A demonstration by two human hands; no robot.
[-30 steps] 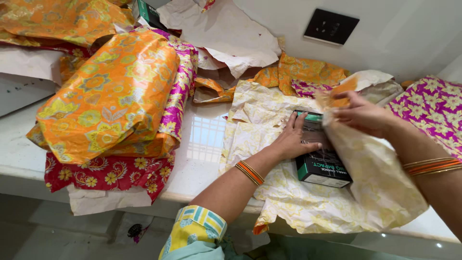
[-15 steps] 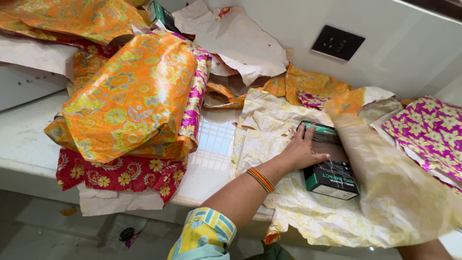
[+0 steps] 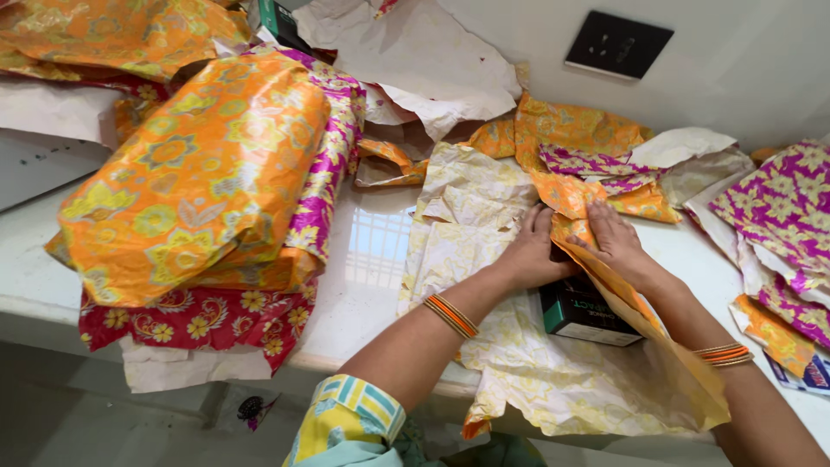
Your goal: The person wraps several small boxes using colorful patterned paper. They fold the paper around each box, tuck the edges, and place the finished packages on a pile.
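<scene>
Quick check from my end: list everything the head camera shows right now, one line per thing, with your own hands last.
Box: one, green and black, on the yellow paper, partly covered by the orange flap.
Orange flap: one, folded over the box, under the right hand.
Yellow paper: one sheet, pale floral, spread at the counter's front edge.
Wrapped bundle: one, orange floral, left, on magenta and red sheets.
Magenta sheets: several, far right.
White paper: crumpled, top centre.
Wall switch plate: one, black, top right.
Counter: white.
Left hand: pressing the box's left side; orange bangles.
Right hand: flat on the orange flap; orange bangles.
</scene>
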